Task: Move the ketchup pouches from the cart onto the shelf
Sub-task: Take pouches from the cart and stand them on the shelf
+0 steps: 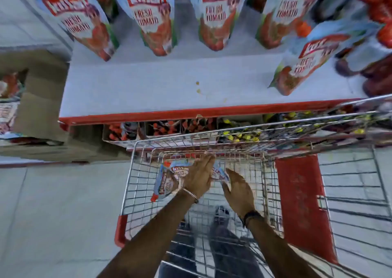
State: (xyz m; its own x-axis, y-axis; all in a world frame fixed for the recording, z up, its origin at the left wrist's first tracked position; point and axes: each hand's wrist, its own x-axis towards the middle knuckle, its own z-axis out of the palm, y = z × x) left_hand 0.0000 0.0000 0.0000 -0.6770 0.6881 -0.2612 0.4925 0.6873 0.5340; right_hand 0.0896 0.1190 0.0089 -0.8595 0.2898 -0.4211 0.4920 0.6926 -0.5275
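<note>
Both my hands reach down into the wire cart (135, 184). My left hand (198, 177) lies flat on a ketchup pouch (167, 180) at the cart's bottom, fingers together. My right hand (238, 190) touches the edge of a second pouch (219, 174) beside it; whether it grips is unclear. Above, on the white shelf (148, 91) with a red front edge, several ketchup pouches stand in a row at the back, among them one (78, 21) at the left. Another pouch (305, 59) stands nearer the front at the right.
A lower shelf (161, 129) under the red edge holds small red and yellow-capped items. A cardboard box (40, 99) sits at the left. A red panel (301, 201) is on the cart's right side. Dark red bottles (377, 71) stand at the shelf's far right.
</note>
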